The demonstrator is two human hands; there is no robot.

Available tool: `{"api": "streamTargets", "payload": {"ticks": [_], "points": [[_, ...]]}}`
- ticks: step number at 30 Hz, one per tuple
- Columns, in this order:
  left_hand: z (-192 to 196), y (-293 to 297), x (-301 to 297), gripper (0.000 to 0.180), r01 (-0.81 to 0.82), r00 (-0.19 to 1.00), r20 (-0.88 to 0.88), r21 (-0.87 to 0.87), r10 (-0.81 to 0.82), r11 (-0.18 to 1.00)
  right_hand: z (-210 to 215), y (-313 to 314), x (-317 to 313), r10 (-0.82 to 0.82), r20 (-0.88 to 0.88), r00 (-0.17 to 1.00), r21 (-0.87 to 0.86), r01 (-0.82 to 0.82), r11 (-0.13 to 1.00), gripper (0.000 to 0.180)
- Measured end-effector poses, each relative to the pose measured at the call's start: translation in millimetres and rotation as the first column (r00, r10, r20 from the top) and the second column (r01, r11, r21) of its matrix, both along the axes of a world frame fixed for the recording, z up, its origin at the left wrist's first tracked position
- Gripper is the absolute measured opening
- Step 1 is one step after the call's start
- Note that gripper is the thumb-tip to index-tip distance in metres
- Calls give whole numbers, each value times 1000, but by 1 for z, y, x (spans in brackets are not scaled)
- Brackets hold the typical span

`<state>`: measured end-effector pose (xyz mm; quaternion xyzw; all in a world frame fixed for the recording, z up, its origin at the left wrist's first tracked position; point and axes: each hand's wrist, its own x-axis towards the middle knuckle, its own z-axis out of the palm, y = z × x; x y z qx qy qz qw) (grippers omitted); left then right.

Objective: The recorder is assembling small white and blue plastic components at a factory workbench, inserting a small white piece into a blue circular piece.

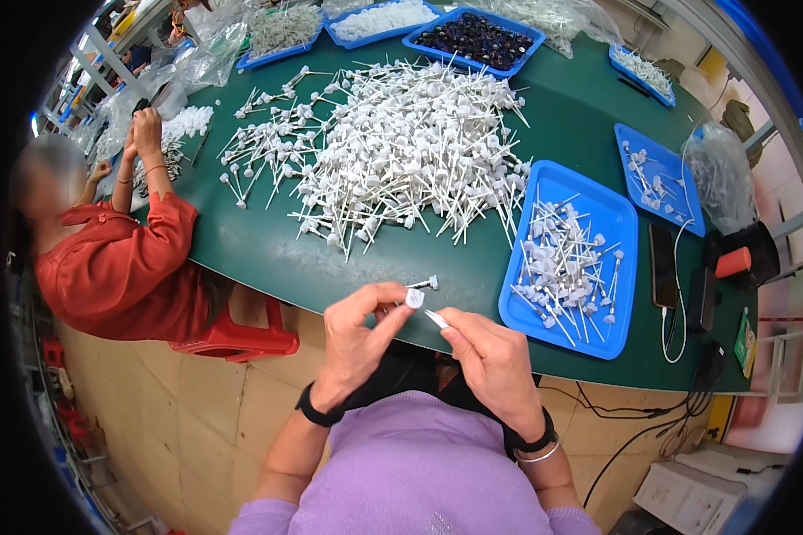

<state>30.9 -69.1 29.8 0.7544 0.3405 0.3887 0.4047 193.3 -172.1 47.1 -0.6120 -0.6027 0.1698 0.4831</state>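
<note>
Over the near edge of the green table (580,107), the left hand (352,334) pinches a small white cap (414,299) between thumb and forefinger, with a flat face showing. Just beside it, the right hand (491,357) grips a slim white strip (436,318), its tip aimed toward the cap but apart from it; whether the strip is a tool or a part, I cannot tell. A single stemmed piece (432,283) lies just beyond the left fingertips, the big white pile (410,143) farther off, and a blue tray (611,214) to the right.

Good handling here probably calls for pinching the cap by its sides, leaving the face bare, and gripping the strip near its tip for control. Too light a pinch could let the cap twist; too hard could pop it loose. Working slightly farther over the table would likely catch a drop better than the lap.
</note>
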Motion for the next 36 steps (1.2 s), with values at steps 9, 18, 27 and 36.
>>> {"api": "streamTargets", "payload": {"ticks": [9, 18, 27, 36], "points": [[-11, -23, -2, 24, 156, 944, 330, -437, -3, 886, 6, 2, -11, -29, 272, 962, -63, 48, 997, 19], [-16, -24, -3, 25, 194, 920, 392, -490, 16, 850, 9, 1, -13, -25, 365, 931, -98, 65, 993, 27], [-13, -26, 0, 24, 168, 925, 378, -470, 26, 867, 13, -1, -17, -18, 426, 904, -143, 87, 986, 31], [-19, -33, 4, 24, 121, 927, 370, -456, 64, 882, 10, -4, -23, -14, 443, 896, -216, 122, 969, 43]]}}
